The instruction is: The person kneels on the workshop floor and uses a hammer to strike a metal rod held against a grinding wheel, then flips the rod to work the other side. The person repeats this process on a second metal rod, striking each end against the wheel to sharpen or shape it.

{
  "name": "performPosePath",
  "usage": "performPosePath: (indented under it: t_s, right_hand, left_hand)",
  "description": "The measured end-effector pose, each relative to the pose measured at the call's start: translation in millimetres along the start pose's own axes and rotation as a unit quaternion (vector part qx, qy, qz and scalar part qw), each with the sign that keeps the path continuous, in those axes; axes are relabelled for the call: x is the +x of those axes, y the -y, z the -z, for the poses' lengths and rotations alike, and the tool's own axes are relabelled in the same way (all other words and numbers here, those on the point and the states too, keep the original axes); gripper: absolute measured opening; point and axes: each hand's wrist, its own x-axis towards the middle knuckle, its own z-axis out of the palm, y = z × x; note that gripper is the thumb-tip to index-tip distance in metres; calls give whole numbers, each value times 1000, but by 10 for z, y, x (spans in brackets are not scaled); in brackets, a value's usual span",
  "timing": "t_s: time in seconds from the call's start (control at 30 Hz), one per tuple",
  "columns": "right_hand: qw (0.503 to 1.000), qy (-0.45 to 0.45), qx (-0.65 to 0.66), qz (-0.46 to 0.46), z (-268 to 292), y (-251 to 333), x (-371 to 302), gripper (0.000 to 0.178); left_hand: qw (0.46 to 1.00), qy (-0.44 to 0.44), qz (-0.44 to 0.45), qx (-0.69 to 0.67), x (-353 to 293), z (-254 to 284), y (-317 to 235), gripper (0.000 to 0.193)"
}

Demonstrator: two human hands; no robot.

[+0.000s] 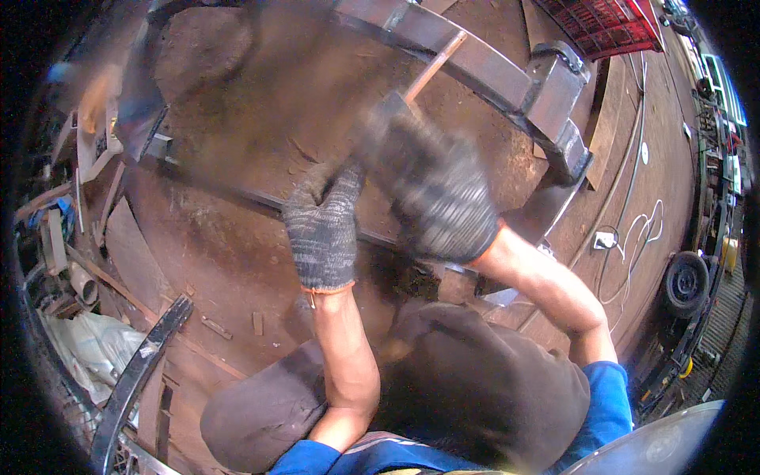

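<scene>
My left hand (323,229), in a dark grey knitted glove, is closed above a long thin metal bar (229,190), thumb against the fingers. What it pinches, if anything, is hidden. My right hand (447,202), gloved alike, is close by on the right, its fingers curled and smeared by motion. Against its fingers shows a dark, blurred blocky shape (388,119) of a kind I cannot make out. Just beyond that shape, a thin brown rod (437,65) slants up and right across a heavy rusty steel beam (483,75).
A red plastic crate (606,28) is at the far right. Cables (633,134) and a small black wheel (686,283) lie on the right. To the left are metal scraps (131,237), a white sack (99,348) and a black curved bar (146,360).
</scene>
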Motion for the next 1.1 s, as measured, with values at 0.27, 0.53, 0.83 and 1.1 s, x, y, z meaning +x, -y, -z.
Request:
performPosePath:
  t_s: [0.27,0.53,0.83,1.1]
  right_hand:
    - [1000,13,-10,5,14,-164,147,54]
    - [1000,12,22,-4,12,-185,143,58]
    - [994,15,99,-54,-75,-7,141,57]
    - [988,-14,99,-114,-67,58,124,60]
  left_hand:
    - [996,36,65,-42,-22,-58,-83,20]
    - [997,35,49,-44,-51,-135,-133,19]
    - [989,57,103,-86,37,-90,37,22]
    - [984,62,135,-99,33,-146,-10,22]
